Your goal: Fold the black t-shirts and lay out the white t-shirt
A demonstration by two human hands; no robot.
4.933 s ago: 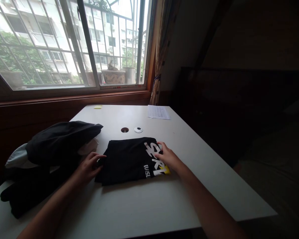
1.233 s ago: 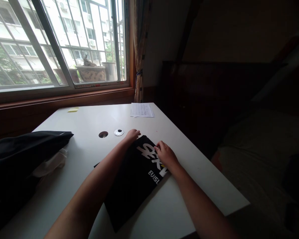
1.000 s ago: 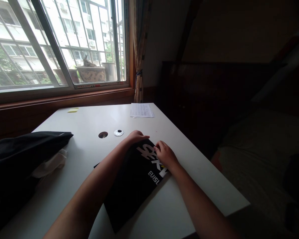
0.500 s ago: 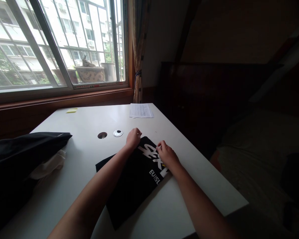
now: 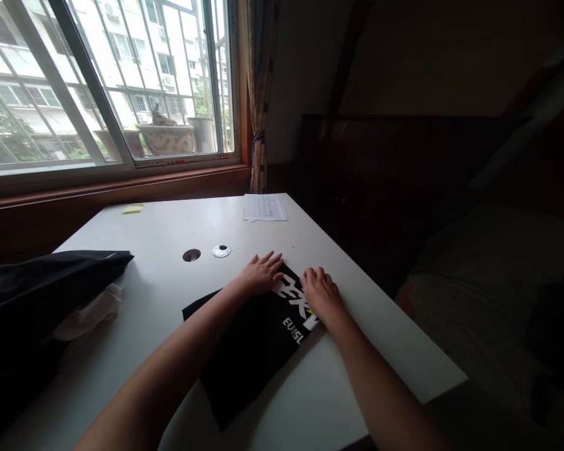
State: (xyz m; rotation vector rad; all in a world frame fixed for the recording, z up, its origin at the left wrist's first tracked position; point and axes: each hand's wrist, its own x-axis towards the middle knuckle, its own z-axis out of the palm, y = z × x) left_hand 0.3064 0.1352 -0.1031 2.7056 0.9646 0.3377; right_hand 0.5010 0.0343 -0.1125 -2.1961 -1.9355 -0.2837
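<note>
A folded black garment (image 5: 249, 351) with white lettering and a small yellow mark lies on the white table (image 5: 160, 351). My left hand (image 5: 262, 274) rests flat on its far corner, fingers spread. At the far right edge, my right hand (image 5: 320, 291) has its fingers curled down over the cloth beside the large print. My left forearm crosses above the left part of the garment and covers some of it.
To the left is a heap of dark clothing (image 5: 37, 300) with a pale cloth (image 5: 91, 310) under it. Papers (image 5: 266, 208) and a yellow note (image 5: 133, 208) lie at the far edge. Two round holes, one open (image 5: 191, 255) and one capped (image 5: 221, 250), sit in the tabletop.
My left hand has gone from a pinch at the garment's far corner to lying flat on it. My right hand has shifted slightly right along the edge, and the far edge lies lower.
</note>
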